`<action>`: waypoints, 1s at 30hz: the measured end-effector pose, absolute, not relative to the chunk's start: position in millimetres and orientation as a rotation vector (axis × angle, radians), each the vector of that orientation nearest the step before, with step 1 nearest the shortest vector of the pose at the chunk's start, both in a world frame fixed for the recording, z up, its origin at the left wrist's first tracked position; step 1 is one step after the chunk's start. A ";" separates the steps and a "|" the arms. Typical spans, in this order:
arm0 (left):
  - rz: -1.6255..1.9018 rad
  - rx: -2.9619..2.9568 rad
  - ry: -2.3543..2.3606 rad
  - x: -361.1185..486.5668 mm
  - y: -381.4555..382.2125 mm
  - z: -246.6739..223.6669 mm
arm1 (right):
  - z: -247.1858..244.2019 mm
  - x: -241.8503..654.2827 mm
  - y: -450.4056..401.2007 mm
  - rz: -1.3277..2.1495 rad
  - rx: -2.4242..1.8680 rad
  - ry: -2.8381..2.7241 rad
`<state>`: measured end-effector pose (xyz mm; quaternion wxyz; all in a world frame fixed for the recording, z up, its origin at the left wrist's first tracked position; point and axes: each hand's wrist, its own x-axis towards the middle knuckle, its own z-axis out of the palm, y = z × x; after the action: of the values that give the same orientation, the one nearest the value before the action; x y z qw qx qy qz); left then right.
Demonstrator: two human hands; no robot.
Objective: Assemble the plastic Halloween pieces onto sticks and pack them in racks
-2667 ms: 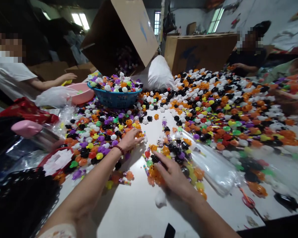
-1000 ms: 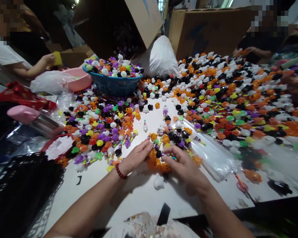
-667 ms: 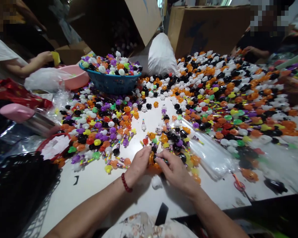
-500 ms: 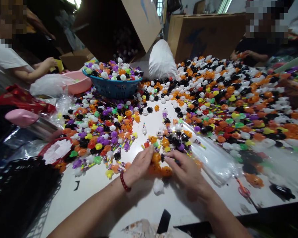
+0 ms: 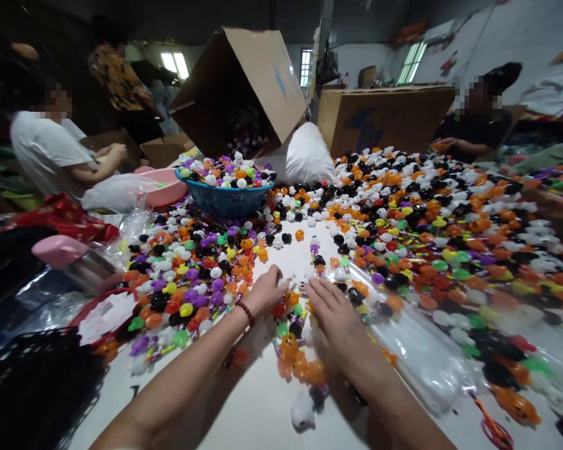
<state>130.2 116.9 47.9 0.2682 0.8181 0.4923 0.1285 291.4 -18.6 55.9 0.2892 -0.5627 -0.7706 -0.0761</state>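
My left hand point(image 5: 264, 291), with a red bead bracelet at the wrist, reaches over the white table point(image 5: 296, 253). Its fingers are curled in beside a small whitish piece; what lies within them is hidden. Opposite it, my right hand point(image 5: 333, 310) has its fingers stretched out, palm down, over small plastic toys. Between my forearms lie orange pumpkin-shaped toys point(image 5: 288, 349) and a green piece point(image 5: 282, 329). Closer to me sits a white ghost-like toy point(image 5: 303, 412) beside a dark one.
Heaps of colourful small toys point(image 5: 201, 275) flank both sides. A blue basket point(image 5: 225, 199) of toys stands at the back, near a tipped cardboard box point(image 5: 263, 75). Clear plastic bags point(image 5: 417, 350) and red scissors point(image 5: 495, 431) lie right. A black crate point(image 5: 37, 381) is left. Other people sit behind.
My view has tilted up. Both hands have moved forward, away from the orange pumpkin toys. The right hand has let go of the small dark piece and spread its fingers.
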 end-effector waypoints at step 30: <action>0.679 0.953 0.825 101.7 57.2 69.2 | 79.8 268.9 -55.8 0.613 -1.453 -1.563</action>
<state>101.7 57.2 69.2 0.7545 0.4370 0.3781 0.3112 268.9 -55.8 79.8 0.4447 -0.5863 -0.6304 0.2472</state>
